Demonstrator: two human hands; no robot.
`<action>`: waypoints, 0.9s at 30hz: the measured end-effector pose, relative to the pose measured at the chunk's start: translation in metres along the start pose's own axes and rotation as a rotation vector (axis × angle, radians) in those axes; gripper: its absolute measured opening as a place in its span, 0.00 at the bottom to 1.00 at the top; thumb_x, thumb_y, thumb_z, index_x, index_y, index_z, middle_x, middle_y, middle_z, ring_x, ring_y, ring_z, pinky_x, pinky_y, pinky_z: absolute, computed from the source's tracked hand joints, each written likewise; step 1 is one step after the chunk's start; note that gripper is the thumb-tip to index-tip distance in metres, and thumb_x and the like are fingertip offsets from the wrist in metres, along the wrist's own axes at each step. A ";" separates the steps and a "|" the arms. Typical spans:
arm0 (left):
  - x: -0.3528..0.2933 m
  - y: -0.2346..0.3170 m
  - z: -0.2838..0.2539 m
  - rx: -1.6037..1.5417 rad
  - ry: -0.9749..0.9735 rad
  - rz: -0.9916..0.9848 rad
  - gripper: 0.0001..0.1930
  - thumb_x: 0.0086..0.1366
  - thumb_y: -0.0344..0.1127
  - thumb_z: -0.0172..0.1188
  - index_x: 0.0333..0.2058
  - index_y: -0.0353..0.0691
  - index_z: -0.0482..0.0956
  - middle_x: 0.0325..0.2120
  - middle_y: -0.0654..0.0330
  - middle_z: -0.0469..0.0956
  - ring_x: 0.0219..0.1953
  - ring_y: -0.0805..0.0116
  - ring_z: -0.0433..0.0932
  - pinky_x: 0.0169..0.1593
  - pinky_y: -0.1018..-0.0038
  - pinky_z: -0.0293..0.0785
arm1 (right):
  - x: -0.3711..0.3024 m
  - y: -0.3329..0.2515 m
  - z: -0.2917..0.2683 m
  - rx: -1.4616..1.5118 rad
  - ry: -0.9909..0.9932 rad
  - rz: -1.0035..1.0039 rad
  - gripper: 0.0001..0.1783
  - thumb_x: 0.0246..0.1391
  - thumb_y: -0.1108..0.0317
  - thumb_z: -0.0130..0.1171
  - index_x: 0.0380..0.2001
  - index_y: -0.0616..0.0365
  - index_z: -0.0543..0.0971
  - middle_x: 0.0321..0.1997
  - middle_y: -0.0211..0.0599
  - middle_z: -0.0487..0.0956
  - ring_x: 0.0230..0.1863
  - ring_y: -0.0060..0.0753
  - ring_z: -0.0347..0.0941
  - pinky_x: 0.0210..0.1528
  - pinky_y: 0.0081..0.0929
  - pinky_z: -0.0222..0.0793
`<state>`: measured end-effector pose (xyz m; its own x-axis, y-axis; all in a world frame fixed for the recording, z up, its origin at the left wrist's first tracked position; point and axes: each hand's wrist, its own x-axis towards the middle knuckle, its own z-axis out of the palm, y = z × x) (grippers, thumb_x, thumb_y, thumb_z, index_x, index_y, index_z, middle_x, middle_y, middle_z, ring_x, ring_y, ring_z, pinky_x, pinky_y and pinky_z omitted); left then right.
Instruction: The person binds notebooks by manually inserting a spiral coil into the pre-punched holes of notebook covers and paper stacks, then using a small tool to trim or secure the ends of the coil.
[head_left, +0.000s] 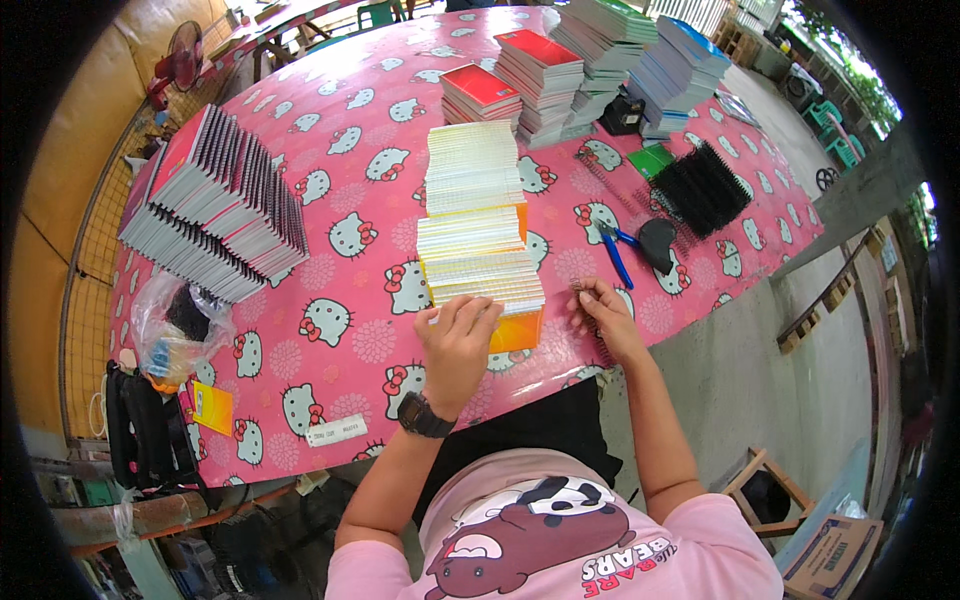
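Observation:
My left hand [460,335], with a black watch on its wrist, rests over the near end of a fanned row of unbound notebooks [480,245]. Its fingers are pressed on the nearest notebook, whose yellow-orange cover [516,334] shows beside them. Just right of the row, my right hand [605,315] has its fingers pinched around a thin dark spiral coil [601,347], partly hidden by the hand. Beyond that hand lie blue-handled pliers [614,260] and a dark rounded object [656,244]. A pile of black spiral coils [705,190] sits farther right.
Tall stacks of spiral-bound notebooks [225,205] stand at the left. Red-covered stacks [540,75] and blue-topped stacks [685,80] rise at the back. A plastic bag [180,330], yellow booklet [213,408] and white strip [337,431] lie near left on the pink patterned tablecloth [335,375].

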<state>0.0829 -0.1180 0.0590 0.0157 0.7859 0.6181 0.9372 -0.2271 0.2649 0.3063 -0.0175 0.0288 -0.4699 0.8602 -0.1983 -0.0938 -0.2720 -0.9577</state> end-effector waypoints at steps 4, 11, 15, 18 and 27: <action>-0.015 0.013 -0.008 -0.111 0.029 -0.031 0.10 0.52 0.32 0.61 0.36 0.45 0.79 0.33 0.66 0.77 0.38 0.69 0.73 0.47 0.66 0.56 | -0.021 -0.009 0.003 -0.311 0.088 -0.165 0.13 0.58 0.70 0.48 0.46 0.59 0.71 0.35 0.30 0.74 0.34 0.23 0.70 0.34 0.19 0.65; -0.024 0.021 -0.013 -0.179 -0.091 -0.083 0.09 0.52 0.34 0.63 0.34 0.44 0.80 0.28 0.66 0.77 0.34 0.68 0.73 0.45 0.67 0.56 | -0.052 -0.041 0.033 -0.682 -0.095 -0.319 0.16 0.45 0.81 0.55 0.41 0.57 0.76 0.36 0.37 0.74 0.38 0.32 0.71 0.40 0.24 0.67; -0.021 0.022 -0.011 -0.179 -0.082 -0.066 0.10 0.51 0.34 0.64 0.34 0.44 0.80 0.28 0.66 0.77 0.34 0.68 0.73 0.45 0.66 0.55 | -0.054 -0.039 0.029 -0.740 -0.085 -0.388 0.15 0.44 0.81 0.56 0.38 0.57 0.77 0.35 0.37 0.73 0.38 0.32 0.70 0.40 0.25 0.67; -0.021 0.019 -0.011 -0.179 -0.096 -0.053 0.09 0.51 0.34 0.64 0.33 0.45 0.79 0.28 0.66 0.77 0.34 0.68 0.73 0.45 0.66 0.55 | -0.053 -0.038 0.031 -0.761 -0.064 -0.401 0.14 0.43 0.81 0.56 0.37 0.57 0.77 0.34 0.37 0.73 0.39 0.33 0.70 0.41 0.26 0.67; -0.020 0.019 -0.013 -0.182 -0.109 -0.072 0.08 0.52 0.35 0.63 0.32 0.44 0.78 0.28 0.66 0.77 0.35 0.68 0.73 0.47 0.64 0.55 | -0.048 -0.039 0.031 -0.714 -0.213 -0.383 0.17 0.40 0.84 0.55 0.37 0.57 0.77 0.37 0.36 0.75 0.44 0.38 0.71 0.47 0.29 0.67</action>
<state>0.0959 -0.1459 0.0615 -0.0023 0.8592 0.5116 0.8588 -0.2604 0.4412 0.3048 -0.0616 0.0818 -0.6815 0.7177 0.1429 0.2637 0.4231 -0.8669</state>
